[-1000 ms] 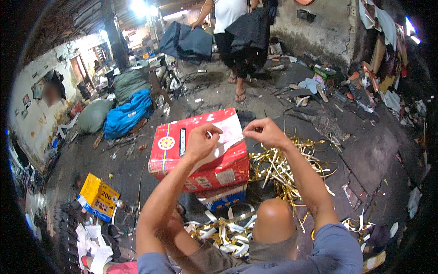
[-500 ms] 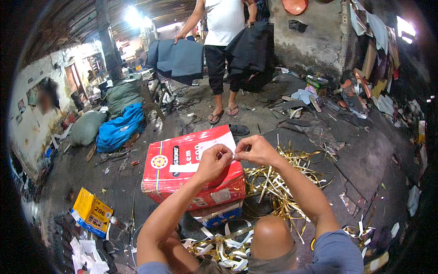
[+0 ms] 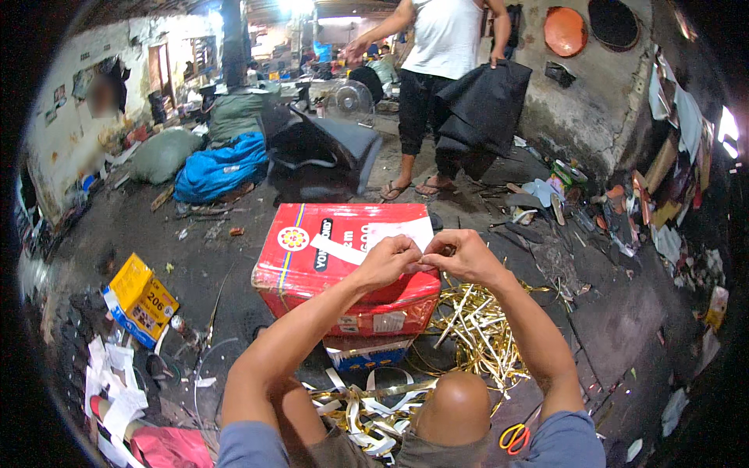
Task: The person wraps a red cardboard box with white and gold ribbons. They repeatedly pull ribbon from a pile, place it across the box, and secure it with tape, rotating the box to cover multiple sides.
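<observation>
Over a red cardboard box point(image 3: 273, 269), my left hand point(image 3: 390, 261) and my right hand point(image 3: 468, 256) meet, fingers pinched together. A white strip point(image 3: 339, 251) runs from beside my left fingers across the box top, and my left hand appears to hold it. Something small and pale shows where the fingertips meet; my right fingers pinch there, but what they grip is too small to name. A white sheet point(image 3: 413, 226) lies on the box top just behind my hands.
Gold and white strips point(image 3: 484, 335) pile right of the box. Orange-handled scissors point(image 3: 514, 438) lie by my right arm. A yellow carton point(image 3: 140, 300) stands at left. Ahead, a person point(image 3: 445, 47) holds dark sheet material point(image 3: 484, 109); more dark sheets point(image 3: 324, 152) are beside them.
The view has swung, and the strip has tilted against the box top. The person's one hand has let go of a dark sheet, now lower. My hands stay pinched together.
</observation>
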A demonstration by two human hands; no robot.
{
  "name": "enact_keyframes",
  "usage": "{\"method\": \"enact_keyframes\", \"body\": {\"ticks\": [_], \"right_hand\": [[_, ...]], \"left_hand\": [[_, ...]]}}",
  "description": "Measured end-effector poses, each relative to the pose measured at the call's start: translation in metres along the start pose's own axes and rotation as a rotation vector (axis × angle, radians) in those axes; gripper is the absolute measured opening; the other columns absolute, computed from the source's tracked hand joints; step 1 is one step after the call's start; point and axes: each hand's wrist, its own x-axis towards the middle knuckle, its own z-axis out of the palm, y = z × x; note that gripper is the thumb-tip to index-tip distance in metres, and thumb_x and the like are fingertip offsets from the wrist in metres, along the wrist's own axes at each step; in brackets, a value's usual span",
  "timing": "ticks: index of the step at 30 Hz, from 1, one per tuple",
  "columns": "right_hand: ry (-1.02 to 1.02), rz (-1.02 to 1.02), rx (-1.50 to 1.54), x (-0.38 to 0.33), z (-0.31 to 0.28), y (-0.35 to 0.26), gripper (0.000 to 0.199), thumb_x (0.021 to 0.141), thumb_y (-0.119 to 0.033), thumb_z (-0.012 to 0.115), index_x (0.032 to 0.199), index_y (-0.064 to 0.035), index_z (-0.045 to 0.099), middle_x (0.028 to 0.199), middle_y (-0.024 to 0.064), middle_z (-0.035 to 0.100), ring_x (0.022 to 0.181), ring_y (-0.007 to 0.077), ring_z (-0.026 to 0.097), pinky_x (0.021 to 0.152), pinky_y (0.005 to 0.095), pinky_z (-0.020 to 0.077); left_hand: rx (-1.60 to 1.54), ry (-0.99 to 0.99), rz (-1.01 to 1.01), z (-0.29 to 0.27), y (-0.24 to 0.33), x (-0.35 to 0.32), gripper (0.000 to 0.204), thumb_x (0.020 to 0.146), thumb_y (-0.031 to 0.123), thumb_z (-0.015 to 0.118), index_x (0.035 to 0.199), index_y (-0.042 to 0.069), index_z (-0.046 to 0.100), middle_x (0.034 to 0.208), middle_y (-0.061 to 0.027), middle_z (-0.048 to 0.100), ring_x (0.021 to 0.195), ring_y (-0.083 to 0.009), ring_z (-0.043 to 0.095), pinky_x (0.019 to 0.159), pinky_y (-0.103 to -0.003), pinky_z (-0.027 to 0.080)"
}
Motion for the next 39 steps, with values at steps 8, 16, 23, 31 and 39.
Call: {"method": "enact_keyframes", "body": {"ticks": [8,16,23,31,39], "right_hand": [[0.099,-0.214,-0.17,-0.001,0.003,-0.001,0.015,0.089,-0.021,0.079,0.094,-0.0069,0.078,0.086,0.0109,0.07,0.075,0.0265,0.07,0.069,0.0376,0.0549],[0.079,-0.396,-0.587,0.001,0.003,-0.013,0.02,0.095,-0.027,0.071,0.087,-0.0095,0.072,0.082,0.0103,0.068,0.072,0.0328,0.071,0.064,0.0456,0.0573],[-0.098,-0.47,-0.766,0.012,-0.008,-0.018,0.023,0.09,-0.028,0.071,0.085,-0.0055,0.069,0.081,0.0149,0.071,0.071,0.0348,0.072,0.064,0.0469,0.0584],[-0.108,-0.367,-0.613,0.024,0.001,-0.016,0.026,0.082,-0.028,0.073,0.085,-0.003,0.069,0.081,0.0171,0.073,0.073,0.0394,0.072,0.067,0.0479,0.0579],[-0.054,0.13,0.176,0.009,-0.003,0.005,0.017,0.093,-0.018,0.074,0.085,-0.0035,0.07,0.071,-0.0006,0.065,0.06,0.0068,0.059,0.053,0.0221,0.0445]], "left_hand": [[-0.252,-0.072,-0.143,-0.01,0.0,0.008,0.017,0.095,0.017,0.064,0.088,0.004,0.071,0.074,-0.0007,0.063,0.062,-0.0082,0.054,0.057,-0.025,0.042],[-0.303,-0.073,-0.211,-0.014,0.001,0.004,0.011,0.096,0.013,0.067,0.092,0.004,0.073,0.08,-0.0013,0.07,0.07,-0.0067,0.063,0.06,-0.023,0.046],[-0.287,-0.044,-0.172,-0.009,0.004,0.007,0.014,0.096,0.014,0.068,0.087,0.004,0.074,0.082,-0.0005,0.07,0.07,-0.0059,0.06,0.059,-0.023,0.046],[0.179,-0.026,0.101,-0.021,0.011,0.0,0.018,0.084,0.017,0.075,0.087,0.0,0.075,0.081,-0.0107,0.072,0.074,-0.0183,0.066,0.071,-0.035,0.053],[0.409,0.328,0.438,-0.007,0.01,0.001,0.02,0.082,0.025,0.078,0.082,0.004,0.076,0.09,-0.0139,0.072,0.089,-0.0321,0.069,0.082,-0.043,0.054]]}}
